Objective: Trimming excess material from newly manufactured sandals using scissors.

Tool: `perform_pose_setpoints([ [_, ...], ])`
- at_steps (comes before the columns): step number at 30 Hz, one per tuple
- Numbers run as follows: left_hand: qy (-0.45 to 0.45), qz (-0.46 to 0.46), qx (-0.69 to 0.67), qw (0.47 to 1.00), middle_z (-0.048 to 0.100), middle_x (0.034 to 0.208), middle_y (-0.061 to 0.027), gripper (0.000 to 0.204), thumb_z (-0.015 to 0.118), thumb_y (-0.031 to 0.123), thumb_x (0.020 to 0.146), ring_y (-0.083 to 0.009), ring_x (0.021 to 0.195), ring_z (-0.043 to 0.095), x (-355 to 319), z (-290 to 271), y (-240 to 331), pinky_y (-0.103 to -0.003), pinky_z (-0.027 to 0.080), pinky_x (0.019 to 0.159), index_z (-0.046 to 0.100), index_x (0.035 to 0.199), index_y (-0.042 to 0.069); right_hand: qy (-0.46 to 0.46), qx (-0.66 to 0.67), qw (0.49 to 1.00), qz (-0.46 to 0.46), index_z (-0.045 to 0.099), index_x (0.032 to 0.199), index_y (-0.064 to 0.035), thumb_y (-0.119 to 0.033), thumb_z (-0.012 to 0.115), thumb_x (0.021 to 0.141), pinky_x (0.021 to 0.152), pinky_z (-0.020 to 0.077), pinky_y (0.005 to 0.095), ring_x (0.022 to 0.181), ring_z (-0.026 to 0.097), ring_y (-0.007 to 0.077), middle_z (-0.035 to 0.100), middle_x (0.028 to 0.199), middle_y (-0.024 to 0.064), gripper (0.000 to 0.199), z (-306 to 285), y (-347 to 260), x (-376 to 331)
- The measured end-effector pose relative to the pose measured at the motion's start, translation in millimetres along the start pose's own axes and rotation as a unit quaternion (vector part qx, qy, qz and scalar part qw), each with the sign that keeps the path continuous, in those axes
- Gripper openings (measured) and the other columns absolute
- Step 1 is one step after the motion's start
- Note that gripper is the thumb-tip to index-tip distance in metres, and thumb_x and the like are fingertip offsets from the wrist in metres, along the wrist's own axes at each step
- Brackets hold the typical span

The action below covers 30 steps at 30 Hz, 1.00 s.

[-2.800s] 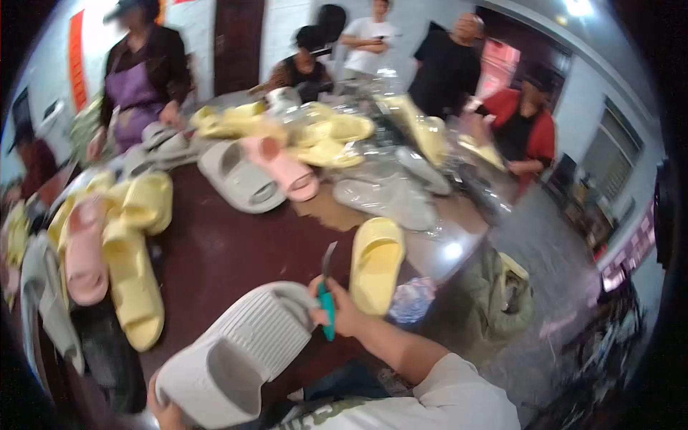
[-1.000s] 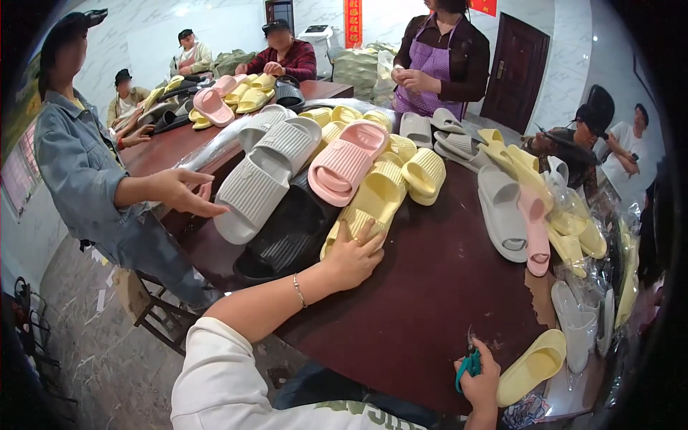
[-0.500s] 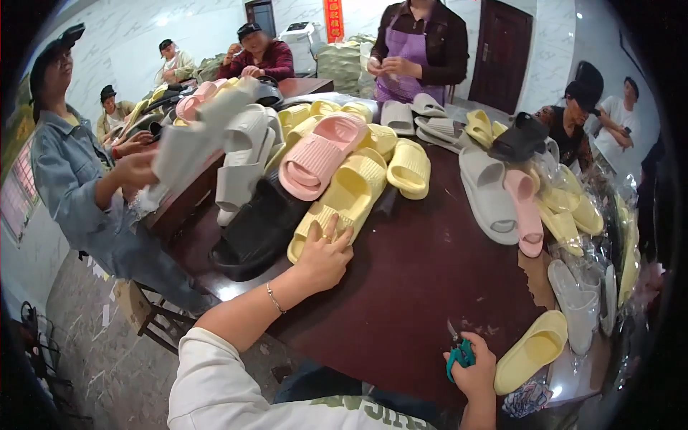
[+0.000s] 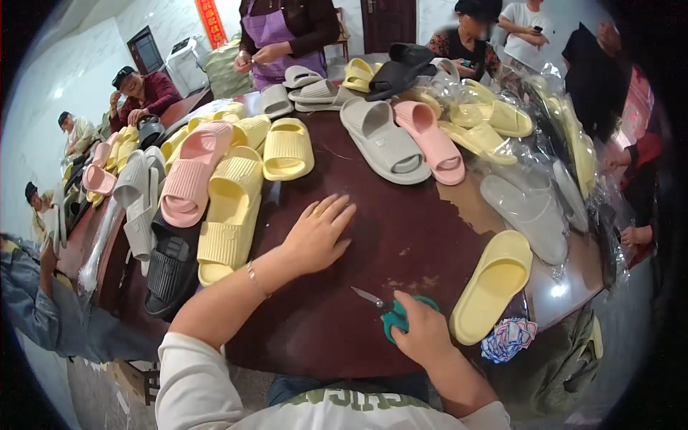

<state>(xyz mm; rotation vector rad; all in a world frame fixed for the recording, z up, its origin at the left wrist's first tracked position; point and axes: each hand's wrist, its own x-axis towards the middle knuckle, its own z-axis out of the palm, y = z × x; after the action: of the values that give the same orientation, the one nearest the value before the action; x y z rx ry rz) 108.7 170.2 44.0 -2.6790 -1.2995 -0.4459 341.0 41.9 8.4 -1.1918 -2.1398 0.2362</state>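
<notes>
My left hand (image 4: 319,233) is over the middle of the dark red table (image 4: 322,308), its fingers stretched out and nothing in them. To its left lies a pair of yellow slides (image 4: 231,215), one overlapping the other, apart from the hand. My right hand (image 4: 423,330) is closed around the teal handles of small scissors (image 4: 393,309), whose pointed blade aims left and away from me. Just right of that hand, a single yellow slipper (image 4: 494,287) rests on the table. A pile of small printed labels (image 4: 509,339) sits beside its near end.
Pink (image 4: 197,172), grey and black slides (image 4: 172,269) crowd the table's left side. On the right are a grey slide (image 4: 383,140), a pink slide (image 4: 430,140) and bagged slippers (image 4: 527,208). A person in a purple apron (image 4: 287,39) stands across; others sit or stand around.
My left hand has come off the yellow slide and moved right onto the table. My right hand, still gripping the scissors, is farther in over the table. The view has turned right.
</notes>
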Motion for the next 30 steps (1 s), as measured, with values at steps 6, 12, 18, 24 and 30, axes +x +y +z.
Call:
perform_pose_setpoints([
  [6, 0.098, -0.013, -0.042, 0.994, 0.033, 0.132, -0.0265, 0.071, 0.065, 0.032, 0.074, -0.039, 0.124, 0.031, 126.7, 61.2, -4.3, -0.043, 0.031, 0.101, 0.034, 0.126, -0.004, 0.024, 0.034, 0.99, 0.132, 0.051, 0.11, -0.0029, -0.023, 0.069, 0.07, 0.066, 0.0496, 0.0398, 0.077, 0.061, 0.0325, 0.06, 0.09, 0.0172, 0.049, -20.9, -2.8, -0.2],
  [12, 0.039, -0.16, -0.128, 0.978, 0.038, 0.128, -0.0274, 0.093, 0.073, 0.037, 0.066, -0.0392, 0.117, 0.04, 174.7, 77.1, -51.6, -0.041, 0.036, 0.096, 0.023, 0.135, 0.0, 0.074, 0.013, 0.997, 0.036, 0.046, 0.115, -0.0021, -0.023, 0.064, 0.076, 0.06, 0.0499, 0.0322, 0.071, 0.06, 0.0257, 0.059, 0.083, 0.013, 0.048, 5.8, 3.4, -2.3],
  [18, -0.057, -0.127, -0.09, 0.986, 0.044, 0.119, -0.0237, 0.095, 0.076, 0.038, 0.062, -0.0351, 0.11, 0.047, 154.9, 37.6, -16.3, -0.039, 0.04, 0.091, 0.025, 0.137, 0.009, 0.058, 0.055, 0.996, 0.036, 0.043, 0.12, -0.0043, -0.024, 0.065, 0.075, 0.063, 0.0505, 0.0351, 0.077, 0.061, 0.0268, 0.06, 0.089, 0.0142, 0.054, 5.9, 3.1, -9.4],
  [24, 0.003, -0.073, -0.223, 0.972, 0.045, 0.122, -0.0202, 0.088, 0.076, 0.031, 0.064, -0.034, 0.106, 0.05, 71.5, -1.3, -24.4, -0.039, 0.041, 0.092, 0.03, 0.135, 0.009, 0.085, 0.164, 0.977, 0.109, 0.044, 0.118, -0.0064, -0.025, 0.069, 0.075, 0.065, 0.0492, 0.036, 0.078, 0.062, 0.0307, 0.06, 0.087, 0.0161, 0.053, -14.5, -2.7, -2.3],
  [30, 0.201, -0.228, -0.824, 0.477, 0.045, 0.128, -0.0119, 0.06, 0.057, 0.038, 0.081, -0.0299, 0.113, 0.048, -55.0, -44.8, -17.1, -0.043, 0.04, 0.095, 0.038, 0.132, 0.013, 0.128, 0.245, 0.95, 0.143, 0.041, 0.117, -0.0049, -0.008, 0.071, 0.073, 0.065, 0.0485, 0.0288, 0.073, 0.06, 0.0171, 0.06, 0.084, 0.0101, 0.054, -2.6, 7.4, -4.1],
])
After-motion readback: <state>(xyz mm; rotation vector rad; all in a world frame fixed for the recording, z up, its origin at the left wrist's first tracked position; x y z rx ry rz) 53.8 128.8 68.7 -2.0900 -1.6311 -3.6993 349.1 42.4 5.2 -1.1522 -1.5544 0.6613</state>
